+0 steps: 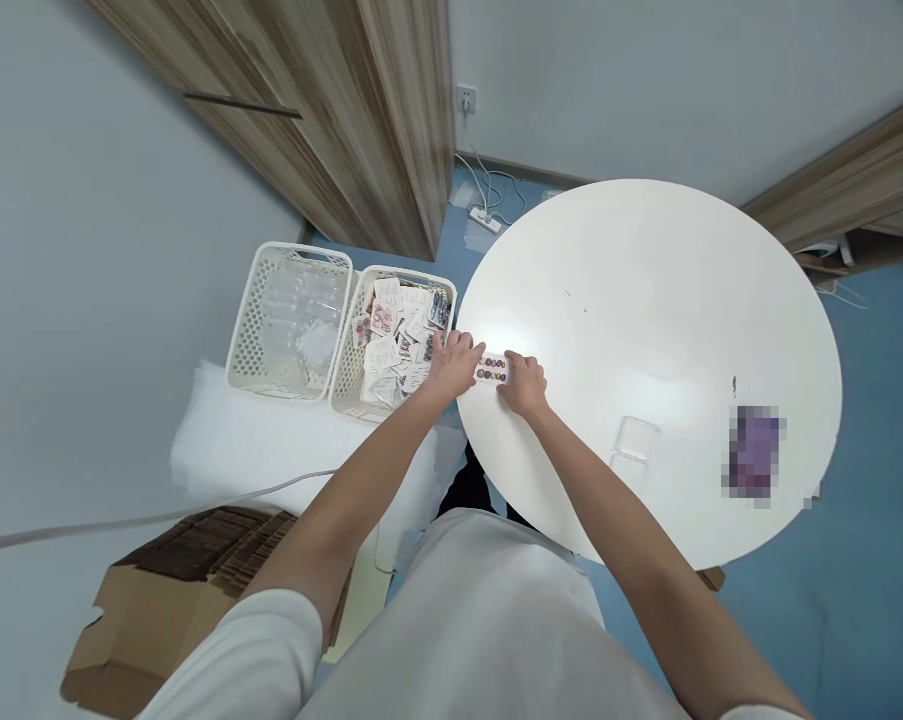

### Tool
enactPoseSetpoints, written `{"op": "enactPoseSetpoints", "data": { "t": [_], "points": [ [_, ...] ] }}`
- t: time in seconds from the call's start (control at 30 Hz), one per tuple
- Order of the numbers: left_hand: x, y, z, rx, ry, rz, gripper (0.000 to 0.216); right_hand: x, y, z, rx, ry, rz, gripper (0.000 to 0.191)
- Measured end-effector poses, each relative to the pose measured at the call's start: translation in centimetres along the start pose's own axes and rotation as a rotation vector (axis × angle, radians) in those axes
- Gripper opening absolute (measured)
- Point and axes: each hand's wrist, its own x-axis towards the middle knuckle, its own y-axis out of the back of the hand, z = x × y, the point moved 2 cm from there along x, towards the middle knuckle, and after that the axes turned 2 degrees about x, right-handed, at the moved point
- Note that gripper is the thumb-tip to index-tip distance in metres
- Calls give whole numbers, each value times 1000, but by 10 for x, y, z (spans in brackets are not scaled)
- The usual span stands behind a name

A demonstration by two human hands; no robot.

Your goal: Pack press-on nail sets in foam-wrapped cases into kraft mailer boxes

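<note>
A small white card of press-on nails (491, 369), with two rows of dark, purple and gold pieces, is at the left edge of the round white table (646, 290). My right hand (524, 383) grips its right end between thumb and fingers. At the card's left end is my left hand (455, 363), its fingertips pinching that side, while its other fingers reach over the rim of a white basket (357, 345). Many similar cards (383, 318) of nails lie jumbled in that basket. An open clear plastic case (635, 440) rests on the table to the right of my hands.
A second white basket (245, 330) holds clear plastic pieces (293, 305). Below both baskets is white wrapping (248, 440), with folded cardboard (166, 610) nearby. A blurred purple object (755, 452) lies on the table's right. A power strip (485, 219) sits on the floor behind.
</note>
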Motion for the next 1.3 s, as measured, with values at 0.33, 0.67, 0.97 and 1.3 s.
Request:
{"op": "enactPoseSetpoints", "data": {
  "t": [0.33,0.67,0.97,1.3],
  "points": [
    [2,-7,1,-93,20,23,42,-1,-2,-1,39,-12,55,57],
    [-14,-13,14,-155,53,43,46,-17,-9,8,86,171,93,65],
    [-31,-5,27,-193,0,31,59,-34,3,19,301,313,115,69],
    [-78,1,93,-287,-85,93,68,-114,36,70,364,343,195,68]
  ]
}}
